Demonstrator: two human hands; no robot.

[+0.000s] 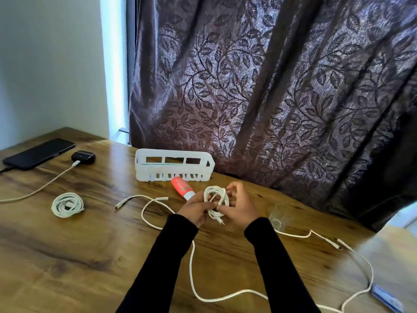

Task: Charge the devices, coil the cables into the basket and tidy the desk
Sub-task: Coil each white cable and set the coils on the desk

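Pinching a smooth white looped cable (216,203), both hands' fingers (222,207) curl around it.

Two coiled cables (67,204) (216,203), three loose cables (191,256), one basket (173,164), one phone (38,153), one earbud case (83,157), one tube (182,188), one glass (281,216).

Both black-sleeved arms reach forward, left grip (194,208) and right grip (240,205) curled, pinching close together

Two forearms in snug, plain black long sleeves (277,263) ending at the wrists; left hand (195,210) and right hand (240,207) bare.
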